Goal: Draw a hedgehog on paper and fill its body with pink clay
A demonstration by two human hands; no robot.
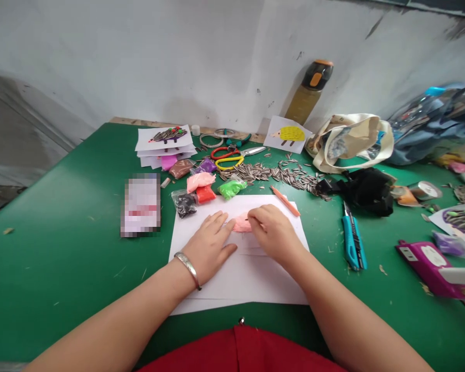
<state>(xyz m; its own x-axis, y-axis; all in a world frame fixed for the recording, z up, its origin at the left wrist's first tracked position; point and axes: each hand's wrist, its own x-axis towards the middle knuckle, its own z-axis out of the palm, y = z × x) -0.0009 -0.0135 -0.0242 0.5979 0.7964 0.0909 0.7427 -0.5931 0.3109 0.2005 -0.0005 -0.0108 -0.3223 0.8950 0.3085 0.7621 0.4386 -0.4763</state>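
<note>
White sheets of paper [251, 284] lie on the green table, with a flattened patch of pink modelling clay [241, 224] on the top one. My left hand [211, 243], a silver bangle at its wrist, rests flat on the paper with fingers spread, the fingertips at the clay's left edge. At the right side of the clay, my right hand [273, 230] pinches a small dark sliver, seemingly a sunflower seed [247, 219]; the fingers partly hide it. Loose sunflower seeds [251, 173] are heaped behind the paper. Bags of coloured clay [232, 187] sit at its far edge.
An orange pen [285, 201] lies on the paper's far right corner. Rightward are a blue utility knife [352, 240] and a purple device [434, 266]. Scissors [236, 157], a seed-covered hedgehog picture [166, 137], a bottle [310, 93] and a cloth bag [351, 126] stand farther back.
</note>
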